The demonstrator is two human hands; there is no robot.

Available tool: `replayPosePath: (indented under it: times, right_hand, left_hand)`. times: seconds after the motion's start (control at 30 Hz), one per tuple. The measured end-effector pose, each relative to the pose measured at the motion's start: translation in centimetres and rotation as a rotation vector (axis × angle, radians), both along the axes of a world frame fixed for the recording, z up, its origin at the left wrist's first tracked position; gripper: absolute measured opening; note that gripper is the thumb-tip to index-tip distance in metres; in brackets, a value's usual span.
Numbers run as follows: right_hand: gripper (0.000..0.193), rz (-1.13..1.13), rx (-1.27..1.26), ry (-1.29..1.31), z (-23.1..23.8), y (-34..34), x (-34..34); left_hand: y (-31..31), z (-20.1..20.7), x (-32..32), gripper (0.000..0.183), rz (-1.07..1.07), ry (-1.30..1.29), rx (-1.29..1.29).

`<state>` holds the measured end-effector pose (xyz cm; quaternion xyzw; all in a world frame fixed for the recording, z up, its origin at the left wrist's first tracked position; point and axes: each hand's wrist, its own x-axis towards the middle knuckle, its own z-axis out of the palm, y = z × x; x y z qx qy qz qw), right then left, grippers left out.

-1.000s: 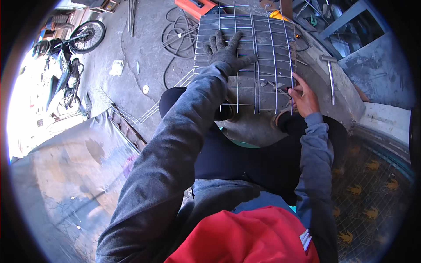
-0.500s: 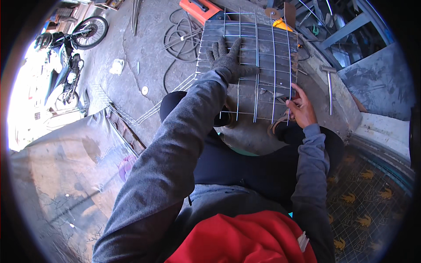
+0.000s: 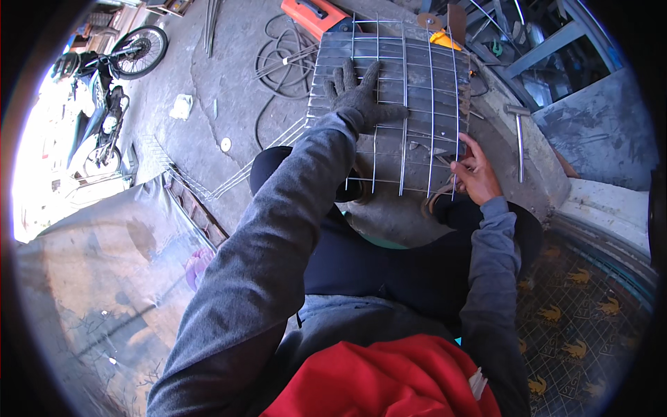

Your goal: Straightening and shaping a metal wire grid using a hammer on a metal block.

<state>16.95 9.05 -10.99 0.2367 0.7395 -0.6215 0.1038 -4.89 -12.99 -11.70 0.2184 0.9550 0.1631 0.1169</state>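
A grid of thin silver wires (image 3: 404,76) lies over a grey, slatted metal surface (image 3: 389,146) in front of my knees. My left hand (image 3: 356,97), in a dark grey knitted glove, rests flat on the grid's left half with its fingers spread. At the near right corner, my bare right hand (image 3: 476,174) has its thumb and fingers closed about the end of the outermost wire, its index finger pointing up along it. Part of that grip is hidden behind the fingers.
Beyond the grid stand an orange machine (image 3: 316,17) and a coiled grey cable (image 3: 281,66). A hammer (image 3: 520,142) lies to the right, near a metal frame (image 3: 549,48). More wire mesh (image 3: 177,170) is on the floor at left; a motorbike (image 3: 104,104) stands farther off.
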Motion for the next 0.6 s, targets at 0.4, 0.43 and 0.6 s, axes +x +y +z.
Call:
replayPosePath:
  times: [0.4, 0.43, 0.6]
  right_hand:
    - [0.067, 0.016, 0.023, -0.008, 0.0, 0.2, -0.1]
    - [0.068, 0.011, 0.025, -0.010, 0.0, 0.2, -0.1]
    - [0.070, -0.017, -0.033, -0.010, -0.3, 0.1, -0.2]
  left_hand:
    - [0.1, 0.2, 0.2, 0.122, 0.024, -0.003, 0.028]
    - [0.1, 0.5, 0.2, 0.121, 0.025, -0.012, 0.029]
    - [0.7, 2.6, -0.3, 0.119, 0.019, -0.086, -0.041]
